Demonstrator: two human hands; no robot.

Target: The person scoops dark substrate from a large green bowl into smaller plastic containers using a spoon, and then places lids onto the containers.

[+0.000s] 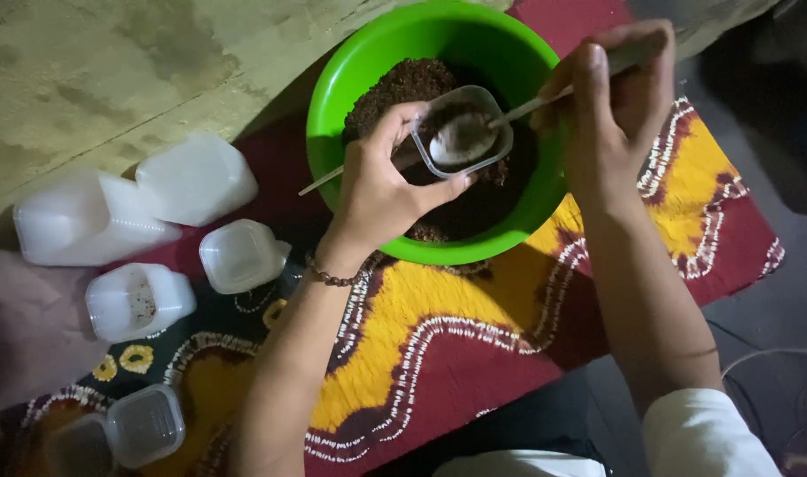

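Small clear plastic tub (461, 131) is held by the left hand (381, 190) over a green bowl (350, 79) of dark brown crumbly material, while a metal spoon (474, 132) gripped in the right hand (620, 97) is dipped into the tub. Five empty translucent tubs (242, 254) are scattered on the patterned red and yellow cloth (474, 353) to the left, most lying on their sides, one (139, 302) speckled inside with reddish bits.

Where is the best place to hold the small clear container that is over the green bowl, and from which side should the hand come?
Probably by its side walls just below the rim, coming from the left, as the left hand does now. The small clear container stands mouth up above the green bowl, and the spoon enters from the right.
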